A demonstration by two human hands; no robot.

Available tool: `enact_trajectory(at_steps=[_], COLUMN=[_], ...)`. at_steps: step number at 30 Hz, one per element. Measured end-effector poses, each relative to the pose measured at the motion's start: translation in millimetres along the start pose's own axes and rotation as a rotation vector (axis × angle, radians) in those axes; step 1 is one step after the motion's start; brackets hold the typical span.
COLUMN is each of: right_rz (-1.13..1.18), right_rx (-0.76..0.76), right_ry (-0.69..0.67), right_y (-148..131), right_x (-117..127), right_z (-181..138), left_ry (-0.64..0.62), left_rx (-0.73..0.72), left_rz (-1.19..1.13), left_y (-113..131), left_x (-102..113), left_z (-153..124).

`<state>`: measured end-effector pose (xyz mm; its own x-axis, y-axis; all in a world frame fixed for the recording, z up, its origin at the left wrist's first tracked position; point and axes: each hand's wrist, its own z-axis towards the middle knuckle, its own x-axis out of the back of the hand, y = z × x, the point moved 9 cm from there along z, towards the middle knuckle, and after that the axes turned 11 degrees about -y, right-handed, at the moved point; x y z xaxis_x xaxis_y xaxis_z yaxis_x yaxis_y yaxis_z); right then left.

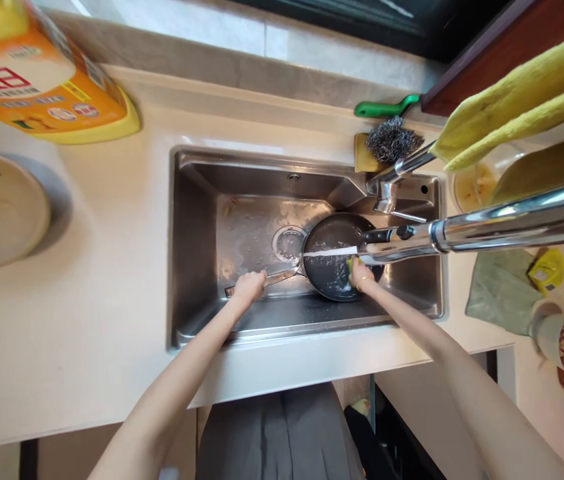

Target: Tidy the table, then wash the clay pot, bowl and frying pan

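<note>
A dark frying pan (329, 230) lies in the steel sink (257, 220), its inside facing up and wet with water and some suds. My left hand (251, 287) is closed around the pan's metal handle. Inside the pan, toward its right side, my right hand (361, 273) grips a yellow sponge (351, 265), of which only a small edge shows past the fingers. Water streams from the chrome faucet (397, 245) into the pan, just above my right hand. The drain (288, 244) shows left of the pan.
Behind the sink lie a steel wool scrubber (393, 140), a yellow sponge pad (366, 155) and a green-handled tool (387, 107). Yellow cloths (522, 100) hang at upper right. An orange bottle (62, 87) and a pale bowl (2, 210) stand on the left counter.
</note>
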<state>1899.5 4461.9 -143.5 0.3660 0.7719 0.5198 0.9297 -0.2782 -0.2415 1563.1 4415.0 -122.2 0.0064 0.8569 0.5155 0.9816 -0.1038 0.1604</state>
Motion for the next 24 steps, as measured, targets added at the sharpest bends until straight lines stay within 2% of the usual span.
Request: enact_trajectory(at_steps=[2,4,7,10,13,17,21,24], right_rz=[0.017,0.065,0.197,0.597,1.079,1.439,1.571,1.575], right_rx=[-0.044,-0.016,0.083,0.229,0.346,0.364,0.487,0.526], right_ry=[-0.069,-0.163,-0.311,-0.464,-0.611,-0.809,-0.827,-0.675], right_y=[-6,-25,-61,-98,-128,-171,-232,-267], right_x=[-21,-38,-46,-40,-37,-59,-77,-77], right_z=[-8,-13,-22,-45,-78,-114,-116,-94], left_ry=[0.017,0.029,0.055,0.120,0.271,0.488,0.653,0.741], left_rx=[-0.002,-0.007,-0.038,-0.088,-0.140,-0.198,-0.239,-0.262], left_rz=[-0.007,-0.017,-0.043,-0.089,-0.325,-0.673,-0.756,-0.763], left_y=[0,2,6,9,-1,-29,-51,-65], left_x=[5,11,20,30,47,76,118,149], left_z=[0,-3,-13,-31,-57,-96,-135,-159])
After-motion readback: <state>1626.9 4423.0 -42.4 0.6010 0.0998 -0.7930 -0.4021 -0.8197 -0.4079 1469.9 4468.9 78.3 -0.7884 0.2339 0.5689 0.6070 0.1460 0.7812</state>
